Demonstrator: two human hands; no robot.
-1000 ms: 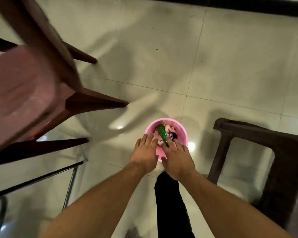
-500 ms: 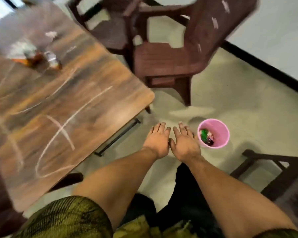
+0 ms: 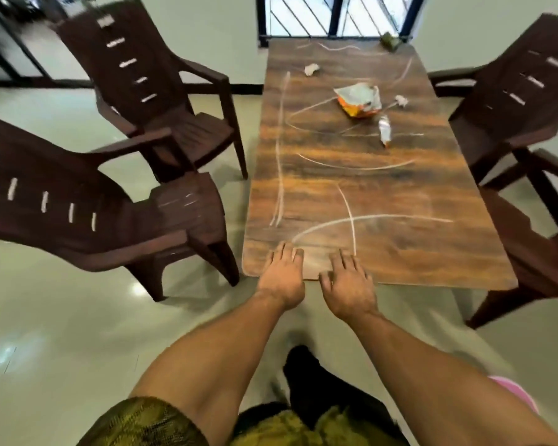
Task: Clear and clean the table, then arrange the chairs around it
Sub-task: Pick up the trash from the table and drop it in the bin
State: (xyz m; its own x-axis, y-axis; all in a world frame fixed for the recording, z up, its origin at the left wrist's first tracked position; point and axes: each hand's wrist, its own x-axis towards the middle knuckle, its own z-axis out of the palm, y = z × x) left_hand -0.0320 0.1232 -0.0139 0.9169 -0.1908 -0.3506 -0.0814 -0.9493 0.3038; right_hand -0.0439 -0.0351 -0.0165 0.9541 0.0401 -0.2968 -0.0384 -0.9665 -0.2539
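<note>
A wooden table with white chalk-like streaks stretches away in front of me. On its far half lie an orange and silver snack packet, a small silver wrapper, two crumpled paper bits and a dark green scrap at the far edge. My left hand and my right hand hover side by side over the table's near edge, fingers straight, holding nothing.
Two brown plastic chairs stand left of the table, turned at angles. Two more chairs stand on the right. A pink bucket peeks out behind my right forearm. A barred window is beyond the table.
My view swung up from the pink bucket on the floor to the table. Both hands rose from the bucket to the table's near edge, empty.
</note>
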